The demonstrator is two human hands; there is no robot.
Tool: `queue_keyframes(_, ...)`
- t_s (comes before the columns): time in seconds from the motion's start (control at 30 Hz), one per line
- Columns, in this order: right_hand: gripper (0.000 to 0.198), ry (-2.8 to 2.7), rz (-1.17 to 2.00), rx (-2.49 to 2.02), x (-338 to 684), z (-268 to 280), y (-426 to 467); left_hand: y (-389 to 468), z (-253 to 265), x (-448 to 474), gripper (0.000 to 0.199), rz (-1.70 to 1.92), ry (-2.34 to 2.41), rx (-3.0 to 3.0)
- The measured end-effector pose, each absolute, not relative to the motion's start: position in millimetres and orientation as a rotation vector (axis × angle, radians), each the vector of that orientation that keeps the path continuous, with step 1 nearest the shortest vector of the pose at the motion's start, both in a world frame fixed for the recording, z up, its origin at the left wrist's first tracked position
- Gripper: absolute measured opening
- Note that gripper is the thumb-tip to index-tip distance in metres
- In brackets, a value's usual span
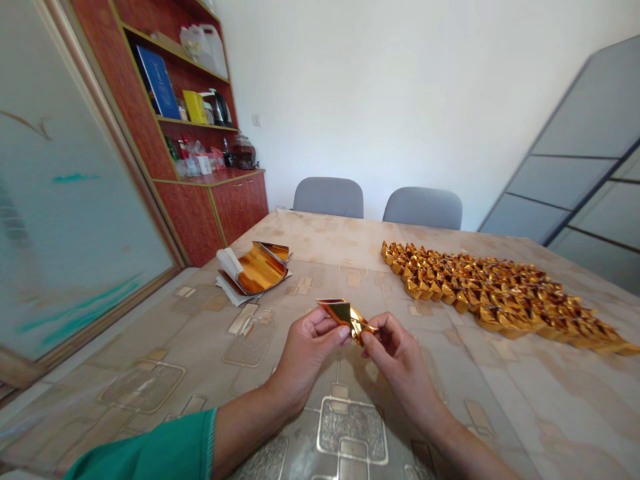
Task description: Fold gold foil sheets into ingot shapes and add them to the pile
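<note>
Folding one piece of shiny gold paper (343, 313) looks like our step now, and we hold it over the tabletop (330, 240). Our left hand (313, 347) grips the wide part and our right hand (397, 343) pinches the thin end, with the fingers (338, 335) of both closed on it. We think the next move calls for a soft, steady pinch, so nothing rips. We count one pile of loose sheets (263, 267) and two gray chairs (329, 198). The little gold shapes (475, 283) on our right sit too close together to count.
</note>
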State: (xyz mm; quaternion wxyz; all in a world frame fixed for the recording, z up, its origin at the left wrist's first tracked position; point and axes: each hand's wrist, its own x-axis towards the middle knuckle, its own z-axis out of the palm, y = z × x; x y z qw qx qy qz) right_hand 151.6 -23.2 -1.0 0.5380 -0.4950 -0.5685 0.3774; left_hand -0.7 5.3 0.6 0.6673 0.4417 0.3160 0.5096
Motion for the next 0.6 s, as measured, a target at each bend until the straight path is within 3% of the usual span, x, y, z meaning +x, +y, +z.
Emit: queue_keyframes(0.6, 0.01, -1.656, 0.468, -1.228, 154.3, -1.6, -23.9, 6.4, -1.8, -0.6, 0.017, 1.141, 0.724, 1.165)
